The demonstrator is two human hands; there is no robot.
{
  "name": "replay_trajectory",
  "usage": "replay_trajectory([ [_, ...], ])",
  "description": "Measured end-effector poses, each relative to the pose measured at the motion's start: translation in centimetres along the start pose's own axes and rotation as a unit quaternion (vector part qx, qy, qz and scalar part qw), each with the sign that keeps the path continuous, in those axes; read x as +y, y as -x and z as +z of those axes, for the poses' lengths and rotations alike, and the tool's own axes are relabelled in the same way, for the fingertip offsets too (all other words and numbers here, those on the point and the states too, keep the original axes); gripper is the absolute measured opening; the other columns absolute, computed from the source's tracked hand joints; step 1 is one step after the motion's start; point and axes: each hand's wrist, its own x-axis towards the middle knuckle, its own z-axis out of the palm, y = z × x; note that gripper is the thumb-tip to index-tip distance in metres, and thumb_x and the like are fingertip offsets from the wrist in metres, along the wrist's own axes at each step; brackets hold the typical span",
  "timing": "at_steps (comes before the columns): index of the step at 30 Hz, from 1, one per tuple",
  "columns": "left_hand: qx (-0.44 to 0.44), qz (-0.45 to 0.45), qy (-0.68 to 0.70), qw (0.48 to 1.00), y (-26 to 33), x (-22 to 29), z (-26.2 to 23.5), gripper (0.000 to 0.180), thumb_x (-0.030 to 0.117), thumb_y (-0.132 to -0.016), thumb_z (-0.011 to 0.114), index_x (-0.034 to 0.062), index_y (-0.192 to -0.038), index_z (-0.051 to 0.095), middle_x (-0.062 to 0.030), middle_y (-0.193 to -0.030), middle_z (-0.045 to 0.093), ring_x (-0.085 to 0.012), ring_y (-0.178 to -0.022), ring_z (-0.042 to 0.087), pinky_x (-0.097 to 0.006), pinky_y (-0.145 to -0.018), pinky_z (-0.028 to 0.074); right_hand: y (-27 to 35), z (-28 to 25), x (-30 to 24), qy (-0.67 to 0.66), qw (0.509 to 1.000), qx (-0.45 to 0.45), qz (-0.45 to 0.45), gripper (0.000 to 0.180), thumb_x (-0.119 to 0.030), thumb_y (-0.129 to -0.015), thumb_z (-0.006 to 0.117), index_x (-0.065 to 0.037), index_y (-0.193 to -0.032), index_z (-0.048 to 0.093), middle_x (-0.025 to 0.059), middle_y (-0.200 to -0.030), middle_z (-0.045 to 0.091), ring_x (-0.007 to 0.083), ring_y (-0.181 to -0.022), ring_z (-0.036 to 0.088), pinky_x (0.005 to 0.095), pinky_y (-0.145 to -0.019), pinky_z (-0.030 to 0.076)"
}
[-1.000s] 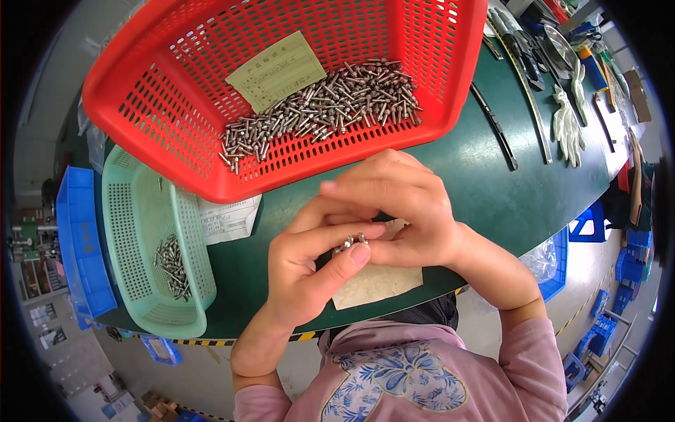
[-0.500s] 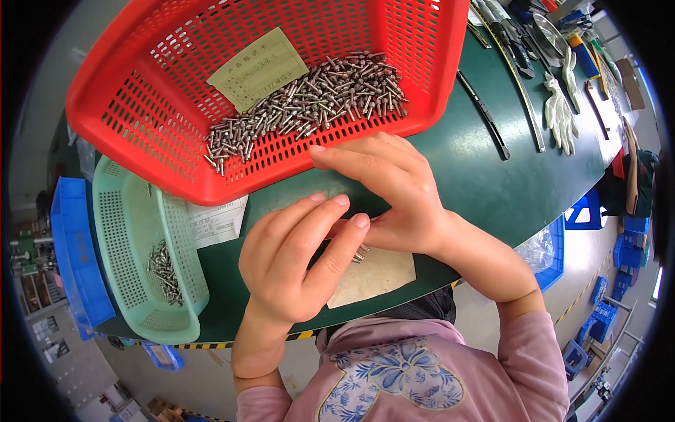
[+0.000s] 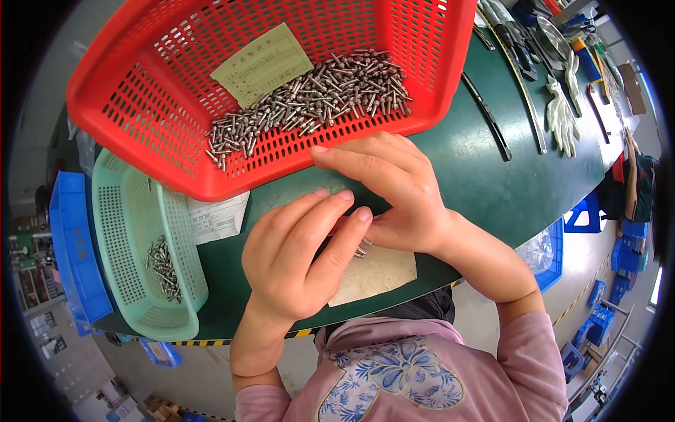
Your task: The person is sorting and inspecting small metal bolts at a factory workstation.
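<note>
Metal pins [image 3: 361,247] still hidden beneath both hands, little changed.

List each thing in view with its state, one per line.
Red basket: tilted, holds a pile of metal pins.
Green basket: flat, few pins inside.
Left hand: fingers extended over small pins.
Right hand: fingers curled at the same pins.
White gloves: lying unused.

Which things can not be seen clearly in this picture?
- Head view: small metal parts between the hands; left hand covers most of them.
- Grip of right hand: fingers hidden by the left hand.
- Beige pad: partly under both hands.
- Tools at the upper right: bent, blurred by the fisheye rim.
</note>
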Motion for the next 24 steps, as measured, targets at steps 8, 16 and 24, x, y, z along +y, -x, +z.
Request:
replay_trajectory([
  [8,0.046,-0.081,-0.066,0.993,0.3,-1.3,-3.3,0.023,0.006,-0.069,0.071,0.0054,-0.092,0.07,-0.0068,-0.095,0.064,-0.0223,-0.081,0.063,-0.03,-0.063,0.05,0.3,-1.0,-0.1,0.036,0.998,-0.039,0.04,0.059,-0.01,-0.06,0.078,-0.002,-0.116,0.061,0.0135,-0.101,0.065,0.0297,-0.088,0.062,0.0369,-0.074,0.047],
  [16,-0.152,-0.482,-0.237,0.83,7.6,-3.3,-15.7,0.023,0.005,-0.078,0.066,0.0014,-0.101,0.066,-0.0115,-0.099,0.061,-0.0286,-0.087,0.06,-0.035,-0.075,0.047,0.1,-0.7,-1.1,0.038,0.998,-0.05,0.025,0.053,-0.004,-0.061,0.074,-0.003,-0.113,0.062,0.0106,-0.097,0.065,0.0271,-0.078,0.059,0.0365,-0.068,0.045],
  [24,-0.02,-0.351,-0.166,0.921,1.7,-0.9,-9.9,0.021,0.006,-0.078,0.067,0.003,-0.098,0.067,-0.0083,-0.101,0.06,-0.0267,-0.091,0.057,-0.036,-0.079,0.045,0.1,-0.6,-0.9,0.04,0.998,-0.034,0.023,0.043,-0.005,-0.062,0.072,-0.006,-0.104,0.065,0.0075,-0.089,0.064,0.0252,-0.073,0.057,0.0361,-0.065,0.044],
])
